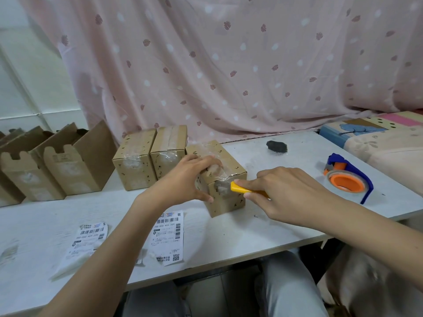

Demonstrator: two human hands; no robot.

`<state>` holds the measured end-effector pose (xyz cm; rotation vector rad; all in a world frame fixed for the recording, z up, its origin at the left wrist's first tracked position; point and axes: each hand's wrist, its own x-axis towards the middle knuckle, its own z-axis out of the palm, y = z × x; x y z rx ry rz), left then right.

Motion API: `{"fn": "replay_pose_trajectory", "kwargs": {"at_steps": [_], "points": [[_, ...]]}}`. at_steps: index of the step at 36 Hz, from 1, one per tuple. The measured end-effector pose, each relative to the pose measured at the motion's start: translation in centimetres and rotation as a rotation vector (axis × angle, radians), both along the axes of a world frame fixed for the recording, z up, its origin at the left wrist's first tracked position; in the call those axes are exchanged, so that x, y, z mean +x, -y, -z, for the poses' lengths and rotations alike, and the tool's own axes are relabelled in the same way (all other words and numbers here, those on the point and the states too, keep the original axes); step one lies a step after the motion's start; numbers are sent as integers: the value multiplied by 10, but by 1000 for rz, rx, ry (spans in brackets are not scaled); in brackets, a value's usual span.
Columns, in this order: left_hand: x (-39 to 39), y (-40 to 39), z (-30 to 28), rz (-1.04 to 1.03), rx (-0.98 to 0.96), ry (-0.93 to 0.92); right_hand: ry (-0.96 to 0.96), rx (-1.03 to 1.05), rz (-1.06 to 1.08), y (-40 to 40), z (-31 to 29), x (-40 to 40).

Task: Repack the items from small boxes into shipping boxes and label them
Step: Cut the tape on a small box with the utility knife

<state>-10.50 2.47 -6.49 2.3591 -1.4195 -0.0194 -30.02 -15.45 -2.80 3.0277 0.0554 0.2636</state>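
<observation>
A small brown cardboard box (226, 197), sealed with clear tape, stands on the white table (229, 236) in the middle. My left hand (185, 179) grips its top near corner, thumb on the front face. My right hand (286, 191) holds a yellow cutter (240, 189) whose tip touches the taped edge on the box's near side. Two more taped boxes, one at the left (134, 165) and one beside it (168, 148), stand just behind. Two shipping labels, one near the table's front edge (168, 236) and one farther left (85, 239), lie flat in front.
Open brown cartons (68, 165) stand in a row at the left. A blue and orange tape dispenser (348, 179) sits at the right, and a dark lump (277, 146) lies toward the back. A pink curtain hangs behind; a patterned box (357, 131) lies at the far right.
</observation>
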Motion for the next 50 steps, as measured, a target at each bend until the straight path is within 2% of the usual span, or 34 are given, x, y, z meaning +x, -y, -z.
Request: {"fn": "replay_pose_trajectory", "kwargs": {"at_steps": [31,50], "points": [[-7,2,-3,-13,0,0,-29,85,1,-4,-10,1],[-6,4,-3,1,-22,40,-8,27,23,1,-10,-3]]}}
